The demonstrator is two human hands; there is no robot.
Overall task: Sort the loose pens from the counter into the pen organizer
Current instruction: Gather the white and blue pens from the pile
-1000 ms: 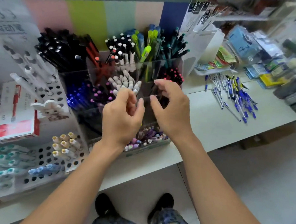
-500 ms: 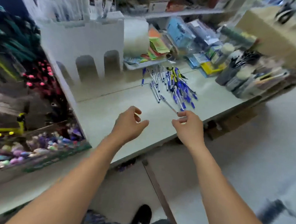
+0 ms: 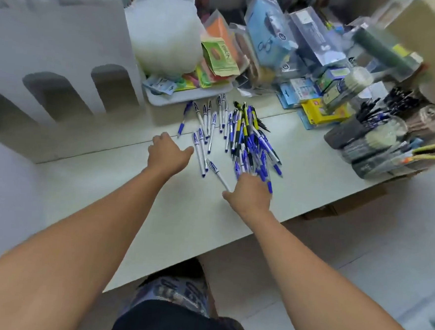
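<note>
change: both hands have been carried away from the organizer and reached out over the counter (image 3: 86, 181) to the pens (image 3: 248, 144); the organizer is no longer in view.
left hand (image 3: 169, 152): held just left of the scattered white-and-blue pens, thumb spread toward them, nothing gripped; fingers seem loosely extended, though the far side is hidden.
right hand (image 3: 250, 195): laid at the near end of the dense heap, fingers stretched forward among the pens; motion blur hides whether any pen is pinched, so a grip cannot be told.
pens: spread on the counter in two groups, a loose fan of white-barrelled ones on the left and a thicker pile of blue and yellow-black ones on the right, touching and crossing each other.
tray (image 3: 187, 95): set just behind the pens, filled with packets.
divider (image 3: 64, 51): white panel with arched cut-outs, standing to the left.
handling: pens are judged light, stiff and smooth, likely to roll or slide when nudged; little fragility is expected.
hold: several are best gathered side by side and gripped around the mid-barrel, so that the ends stay aligned for dropping into a slot.
risk: crossed pens may be dragged along or knocked toward the counter edge.
progress: many pens are left to be sorted.
</note>
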